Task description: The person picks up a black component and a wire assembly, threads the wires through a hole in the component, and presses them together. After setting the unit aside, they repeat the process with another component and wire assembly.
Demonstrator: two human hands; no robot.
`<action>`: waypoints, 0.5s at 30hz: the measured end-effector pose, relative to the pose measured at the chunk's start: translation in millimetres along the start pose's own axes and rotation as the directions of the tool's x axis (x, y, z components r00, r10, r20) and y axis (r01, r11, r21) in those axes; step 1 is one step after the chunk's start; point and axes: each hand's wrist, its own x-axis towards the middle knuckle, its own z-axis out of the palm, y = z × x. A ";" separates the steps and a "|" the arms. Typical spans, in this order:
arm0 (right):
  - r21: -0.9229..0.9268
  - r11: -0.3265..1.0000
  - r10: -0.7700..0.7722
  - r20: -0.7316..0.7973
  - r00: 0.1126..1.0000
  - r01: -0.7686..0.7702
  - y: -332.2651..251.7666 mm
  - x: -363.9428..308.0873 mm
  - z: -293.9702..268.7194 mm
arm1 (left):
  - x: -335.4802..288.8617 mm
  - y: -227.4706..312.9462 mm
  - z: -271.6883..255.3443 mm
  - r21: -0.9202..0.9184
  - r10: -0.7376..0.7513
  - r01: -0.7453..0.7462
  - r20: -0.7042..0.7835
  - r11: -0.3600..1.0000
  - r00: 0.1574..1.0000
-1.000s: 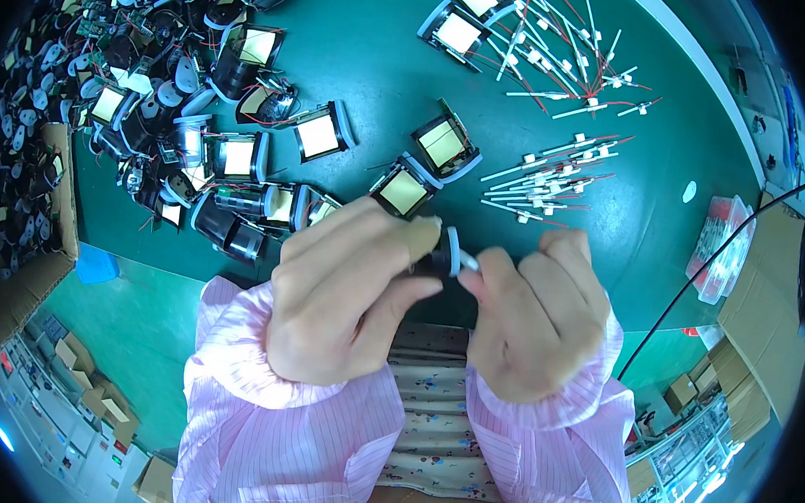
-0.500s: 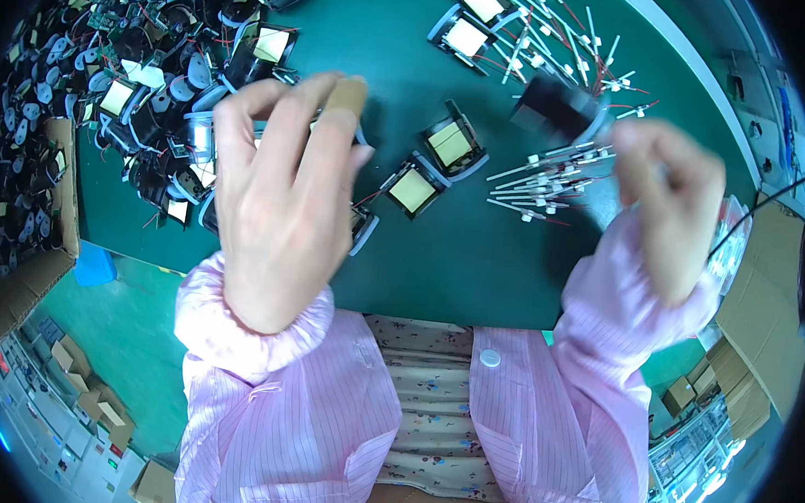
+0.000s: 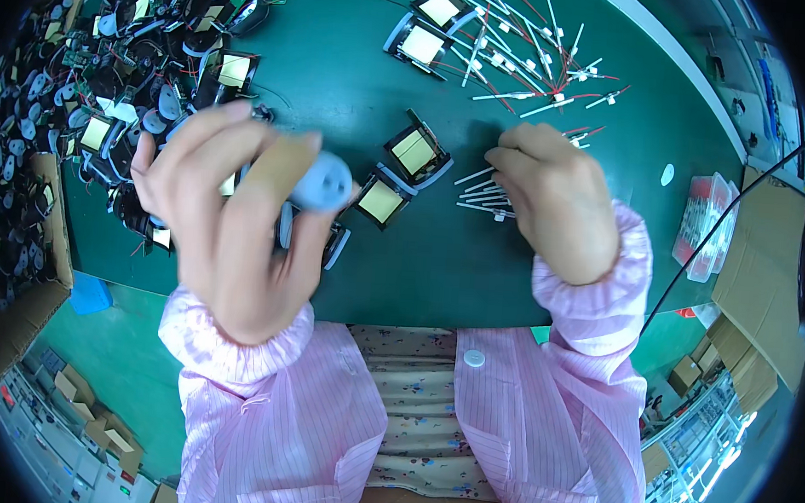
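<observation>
A green tabletop [image 3: 400,284] with a pale edge along its upper right carries a dense, jumbled pile of black-and-grey units [image 3: 137,74] on its left side. Near its middle lie two units with pale yellow pads, the upper one [image 3: 417,151] just beside the lower one [image 3: 380,199], while farther back another padded unit [image 3: 421,45] rests near a loose spread of white sticks with red wires [image 3: 515,63]. Nearer, a smaller bunch of white sticks [image 3: 486,198] lies partly hidden, and a small white oval piece [image 3: 668,175] lies well apart toward the right.
</observation>
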 end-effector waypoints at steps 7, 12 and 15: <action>0.009 1.000 -0.011 -0.112 0.994 0.012 4.8 0.3 2.3 | -18.0 22.9 0.7 -0.873 -0.513 0.277 0.036 0.401 0.857; 0.704 0.702 0.323 -0.187 0.928 -0.102 -16.4 -8.2 -23.8 | -18.3 21.2 5.6 -0.837 -0.493 0.545 0.489 -0.034 0.720; 0.959 0.282 0.425 -0.084 0.901 -0.043 -25.4 -13.9 -30.9 | -15.9 30.1 10.0 -0.879 -0.499 0.472 0.383 0.061 0.777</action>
